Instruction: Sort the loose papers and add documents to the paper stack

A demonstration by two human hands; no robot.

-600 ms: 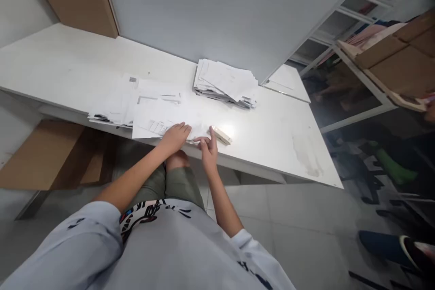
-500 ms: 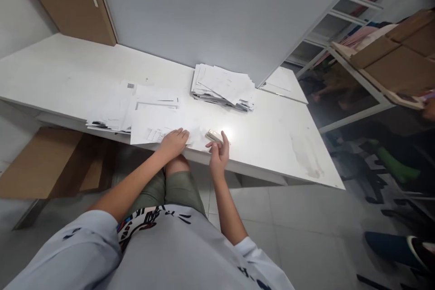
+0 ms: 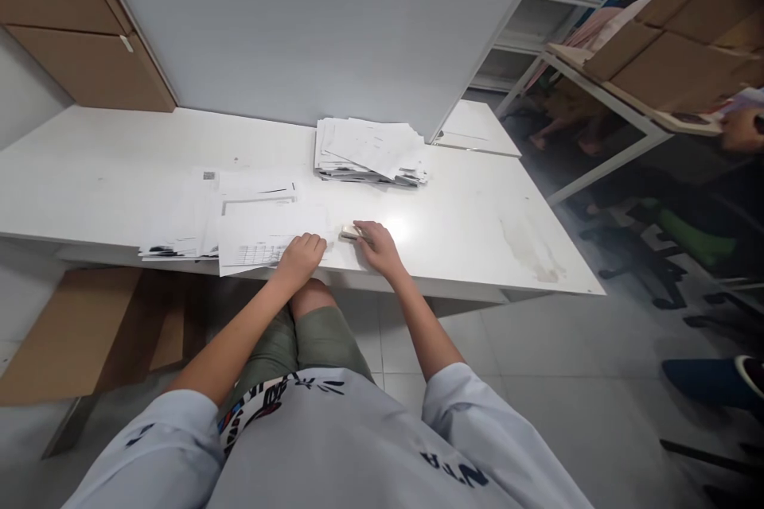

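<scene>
I see a small pale stapler [image 3: 349, 232] lying near the front edge of the white table [image 3: 477, 223], and my right hand [image 3: 376, 245] rests on top of it, fingers curved loosely over it rather than clenched. Just to its left, my left hand [image 3: 300, 257] lies knuckles up, fingers bent, pressing down the printed sheet [image 3: 263, 235]. Further left are spread papers [image 3: 179, 223]; behind, near the grey partition [image 3: 310, 24], sits a paper stack [image 3: 370, 151].

Pale grey short-sleeved shirt with black lettering, olive-green shorts, 2 bare forearms.
</scene>
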